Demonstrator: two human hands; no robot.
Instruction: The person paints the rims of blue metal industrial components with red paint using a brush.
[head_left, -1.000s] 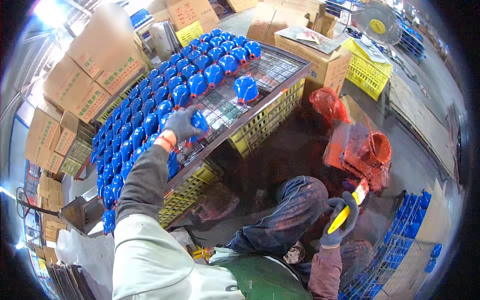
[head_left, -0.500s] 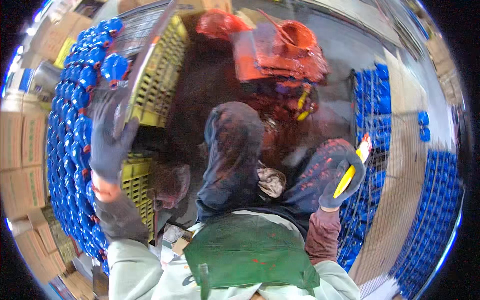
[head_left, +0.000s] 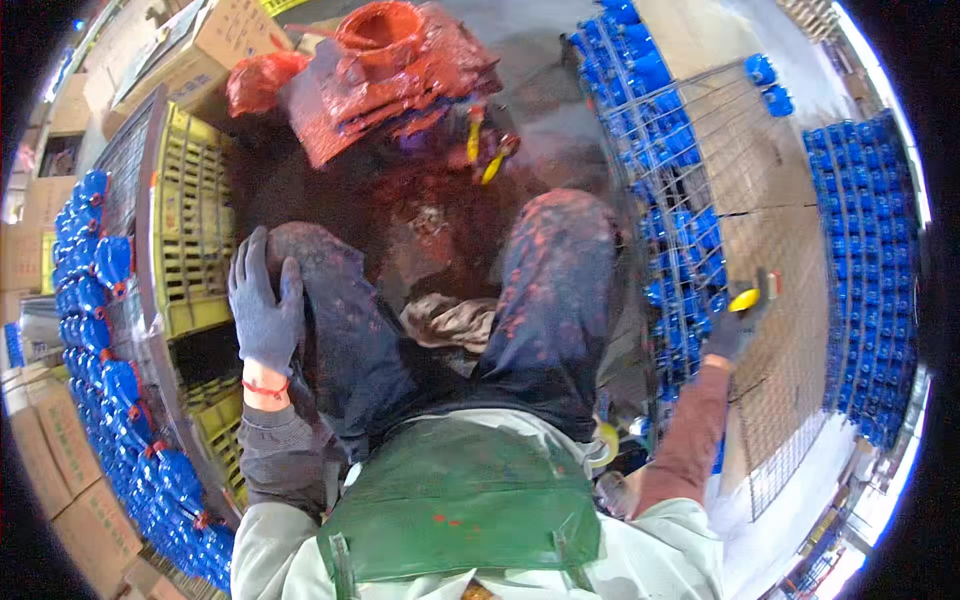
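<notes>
My left hand (head_left: 268, 300), in a grey glove, is open with its fingers stretched forward beside my left knee. It holds nothing. Out to the right, my gloved right hand (head_left: 733, 335) is closed around a paintbrush (head_left: 744, 300) with a yellow handle. The brush tip is small and partly blurred, above a brown board by the wire mesh rack (head_left: 690, 250). Rows of glossy blue rounded parts (head_left: 690, 130) sit at that rack. More glossy blue parts (head_left: 120, 385), with red-orange ends, stand on the left.
Ahead, a red-coated pot (head_left: 380, 30) stands on a paint-covered stack, beside a red bag (head_left: 262, 82). Two yellow-handled tools (head_left: 473, 140) lie near it. Yellow slatted crates (head_left: 195, 220) border my left side. A crumpled rag (head_left: 448, 322) lies between my knees. Cardboard boxes (head_left: 65, 430) line the left.
My view has turned to the right. My left hand has come away from the blue parts to beside my knee. My right hand has reached further right with the paintbrush.
</notes>
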